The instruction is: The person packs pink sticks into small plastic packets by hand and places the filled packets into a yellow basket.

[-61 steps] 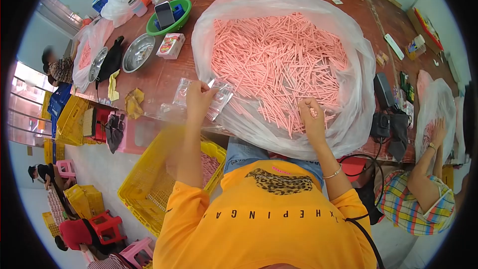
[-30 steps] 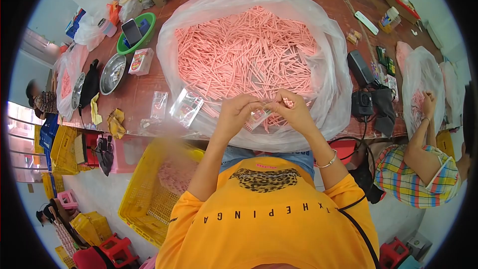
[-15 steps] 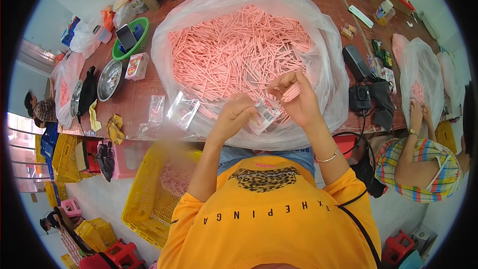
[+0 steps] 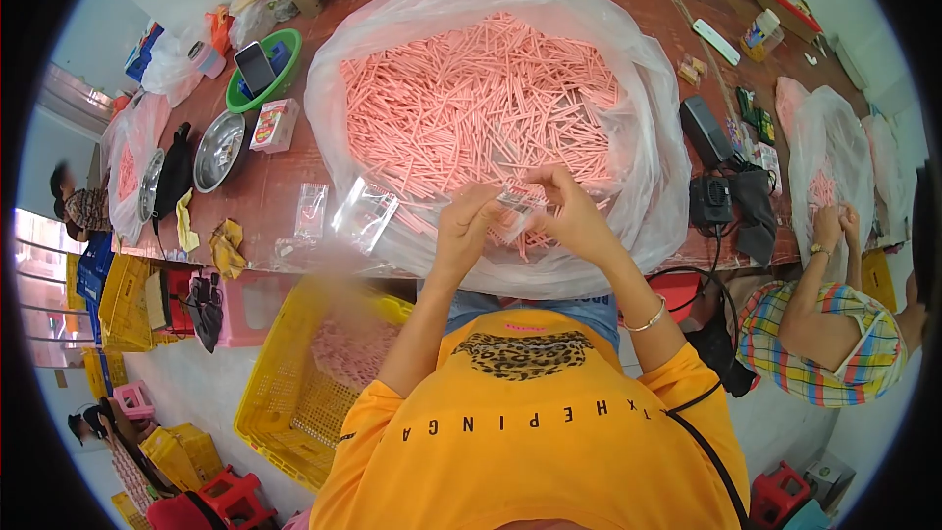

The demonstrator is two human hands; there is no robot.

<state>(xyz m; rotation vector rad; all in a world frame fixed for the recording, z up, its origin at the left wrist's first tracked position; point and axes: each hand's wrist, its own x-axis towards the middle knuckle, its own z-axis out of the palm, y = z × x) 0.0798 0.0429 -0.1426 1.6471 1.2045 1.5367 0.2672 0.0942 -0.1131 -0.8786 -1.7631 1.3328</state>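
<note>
In front of my body both hands meet at a small clear printed packet (image 4: 520,204). My left hand (image 4: 465,228) pinches its left side. The fingers of my right hand (image 4: 571,218) are closed at its right side and upper edge. Pink shows at the packet, but whether those sticks are inside or behind it I cannot tell. Just beyond lies a heap of thin pink sticks (image 4: 471,98) in a large, wide-open clear plastic bag (image 4: 643,177). Left of my left hand, flat clear packets (image 4: 365,216) rest on the table.
On the red-brown table (image 4: 285,172) are a metal bowl (image 4: 220,152), a green basin (image 4: 292,51) with a phone, and a black fan-like device (image 4: 708,199). A yellow crate (image 4: 285,393) stands below left. At right, a co-worker's hands (image 4: 832,226) are at another bag.
My right hand has come down and left to the packet. The bundle of pink sticks it held is no longer plainly visible. The packet has tilted up between both hands.
</note>
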